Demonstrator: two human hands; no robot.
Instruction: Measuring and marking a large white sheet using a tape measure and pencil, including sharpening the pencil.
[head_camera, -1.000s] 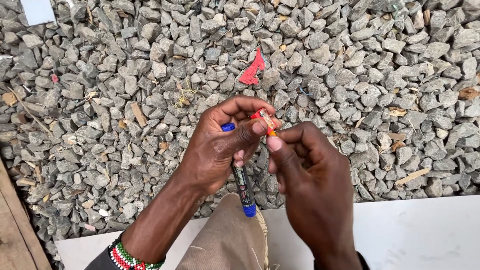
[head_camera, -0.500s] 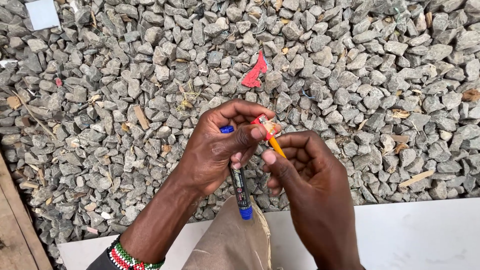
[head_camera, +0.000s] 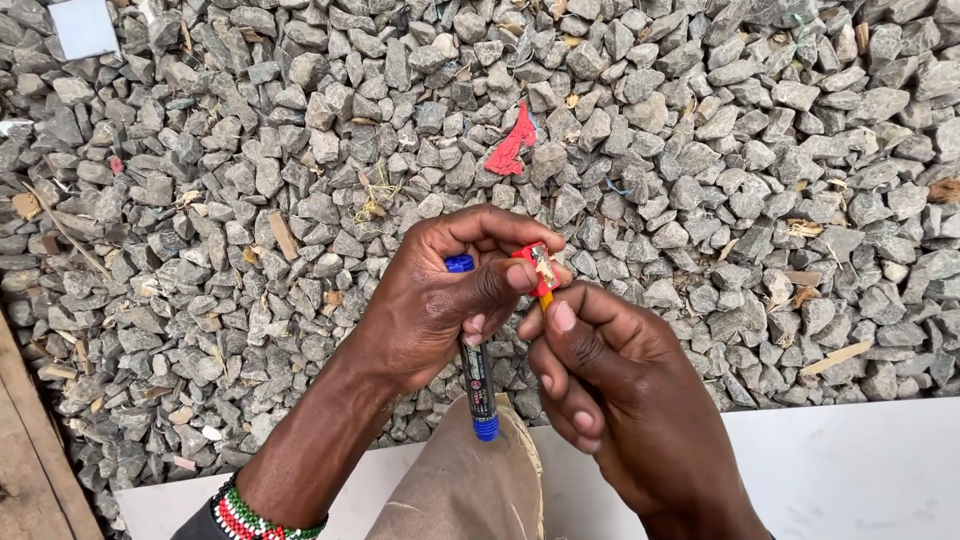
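The left hand (head_camera: 440, 300) is pinching a small red sharpener (head_camera: 541, 268) between thumb and forefinger while clamping a blue-capped marker (head_camera: 478, 375) under its lower fingers. Right beside it, the right hand (head_camera: 610, 390) is gripping an orange pencil (head_camera: 547, 298), light, stiff, with a breakable tip, best held low on the shaft. Grey gravel (head_camera: 700, 150) is lying beyond the grip, a white slab (head_camera: 850, 470) beneath.

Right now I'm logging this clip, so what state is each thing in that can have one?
Left hand: closed on the blue-capped dark marker and pinching the small red sharpener.
Right hand: gripping the orange pencil.
Blue-capped dark marker: capped, held upright.
Small red sharpener: on the pencil's tip.
Orange pencil: mostly hidden.
Red scrap: lying on the grey gravel.
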